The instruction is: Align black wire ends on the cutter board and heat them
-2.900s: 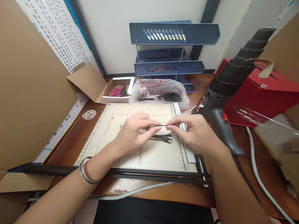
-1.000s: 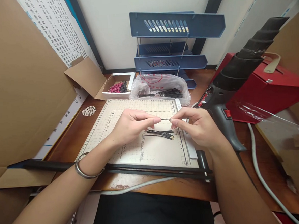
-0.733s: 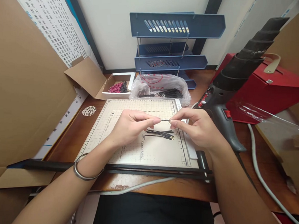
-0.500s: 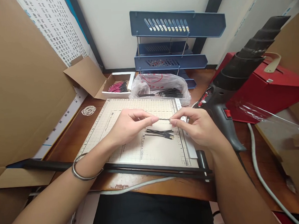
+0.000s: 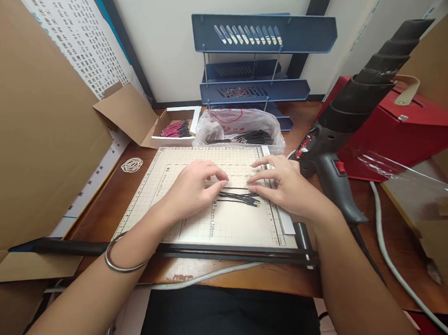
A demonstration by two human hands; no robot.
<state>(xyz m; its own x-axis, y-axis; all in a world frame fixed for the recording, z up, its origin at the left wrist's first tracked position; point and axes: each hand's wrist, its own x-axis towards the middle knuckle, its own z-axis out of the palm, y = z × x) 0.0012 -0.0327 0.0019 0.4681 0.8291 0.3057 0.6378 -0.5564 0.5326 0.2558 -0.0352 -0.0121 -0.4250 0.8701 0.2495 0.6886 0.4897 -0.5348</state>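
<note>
Several short black wires (image 5: 239, 199) with metal-tipped right ends lie in a loose pile on the gridded board of a paper cutter (image 5: 197, 224). One more thin black wire (image 5: 237, 188) rests just beyond the pile, between my two hands. My left hand (image 5: 195, 187) is at the pile's left end, its thumb and forefinger curved and a little apart, holding nothing. On the other side my right hand (image 5: 285, 184) has its fingers spread, with the thumb tip by the wire's right end. The cutter's black arm (image 5: 229, 252) runs along the board's near edge.
Behind the board sit a plastic bag (image 5: 240, 121) of black wires and an open box (image 5: 176, 130) of pink-and-black pieces. A heat gun (image 5: 336, 145) stands right, before a red box (image 5: 414, 125). A blue rack (image 5: 265, 33) rises behind; a white coil (image 5: 132, 165) lies left.
The wire that both hands held stretched above the pile now lies on the board. My fingers have come off it and opened, the right hand's spreading wide.
</note>
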